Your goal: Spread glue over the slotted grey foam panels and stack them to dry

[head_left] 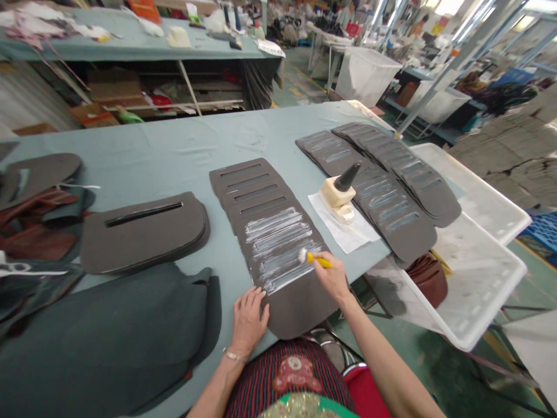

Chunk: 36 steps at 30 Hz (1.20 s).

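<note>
In the head view, dark grey slotted panels (pixel 300 305) lie overlapped in a row, with white wet streaks around several slots. My right hand (pixel 333 280) is closed round a yellow-handled brush (pixel 319 260), its white bristles over the streaked part. My left hand (pixel 249 318) rests with fingers spread at the panels' left edge, its fingertips touching it. A cream glue bottle (pixel 338 194) with a black cone top stands on white paper (pixel 363 231) right of the panels.
More streaked panels (pixel 409 235) lie at the right, by white bins (pixel 467 342). On the left are a stack of slotted pieces (pixel 143 232), dark green material (pixel 104 337) and brown pieces (pixel 39 232). Another table (pixel 148 51) stands behind.
</note>
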Available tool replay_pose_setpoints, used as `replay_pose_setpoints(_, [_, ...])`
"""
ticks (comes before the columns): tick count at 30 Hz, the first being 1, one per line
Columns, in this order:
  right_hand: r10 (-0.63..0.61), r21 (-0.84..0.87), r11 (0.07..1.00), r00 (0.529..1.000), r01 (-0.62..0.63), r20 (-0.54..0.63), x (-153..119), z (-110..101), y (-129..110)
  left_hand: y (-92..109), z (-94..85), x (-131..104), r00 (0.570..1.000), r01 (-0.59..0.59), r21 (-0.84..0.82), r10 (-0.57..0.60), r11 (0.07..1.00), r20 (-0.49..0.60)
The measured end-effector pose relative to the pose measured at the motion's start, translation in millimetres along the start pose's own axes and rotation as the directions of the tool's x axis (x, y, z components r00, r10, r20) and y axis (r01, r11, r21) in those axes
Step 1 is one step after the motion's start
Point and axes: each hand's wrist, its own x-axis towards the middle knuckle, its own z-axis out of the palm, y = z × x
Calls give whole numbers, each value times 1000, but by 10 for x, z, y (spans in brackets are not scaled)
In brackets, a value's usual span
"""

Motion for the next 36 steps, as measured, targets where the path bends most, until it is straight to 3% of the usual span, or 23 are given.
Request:
replay_pose_setpoints(3, [-178, 155, 978, 944, 139, 279, -387, 327, -345, 5, -2, 0, 1000, 6, -1, -6, 1000, 13])
replay_pose_setpoints(5, [-195, 164, 975, 923, 147, 331, -482, 372, -350, 6, 1, -2, 1000, 8, 0, -8, 1000, 17])
replay_pose_setpoints(7, [-129, 102, 989, 948, 103, 291, -386, 210, -128, 7, 5, -4, 1000, 12, 3, -12, 1000, 18])
replay_pose_setpoints(11, [8, -96, 995, 994, 3, 112, 33, -367, 475, 12, 12, -10, 1000, 8, 10, -8, 1000, 8])
replay_pose_setpoints(13, [29, -150, 988, 998, -21, 55, 118, -492, 518, 14, 20, -16, 1000, 3, 13, -3, 1000, -4])
replay_pose_setpoints(15, [0, -138, 990, 999, 5, 36, 40, -394, 312, 12, 36, -22, 1000, -2, 19, 3, 1000, -16])
replay_pose_setpoints(17, [-74, -68, 995, 996, 78, 59, -151, -113, -29, 5, 58, -28, 1000, -9, 24, 9, 1000, -24])
replay_pose_setpoints(19, [-188, 47, 982, 968, 183, 166, -343, 204, -316, -5, 79, -31, 999, -13, 26, 14, 1000, -29])
replay_pose_setpoints(22, [-254, 127, 965, 930, 227, 265, -408, 388, -342, -21, 98, -35, 999, -13, 27, 14, 1000, -30])
replay_pose_setpoints(26, [-24, -24, 999, 997, 26, 71, -69, -32, 220, -23, 91, -44, 1000, 9, 7, -9, 1000, -27])
replay_pose_setpoints(28, [67, -106, 992, 997, -71, -42, 104, -268, 442, -16, 81, -45, 999, 26, -21, -27, 999, -20])
replay_pose_setpoints(31, [71, -122, 990, 996, -76, -47, 241, -444, 504, -19, 50, -11, 995, 104, -113, -103, 988, 9])
replay_pose_setpoints(33, [108, -90, 989, 992, -114, -67, 333, -515, 461, -47, 9, 49, 977, 216, -229, -209, 949, 53])
replay_pose_setpoints(35, [216, -58, 971, 956, -232, -200, 506, -635, 456, -99, -52, 136, 939, 342, -345, -331, 874, 93])
replay_pose_setpoints(36, [272, -40, 954, 916, -296, -295, 626, -720, 480, -130, -87, 182, 918, 394, -389, -380, 832, 117])
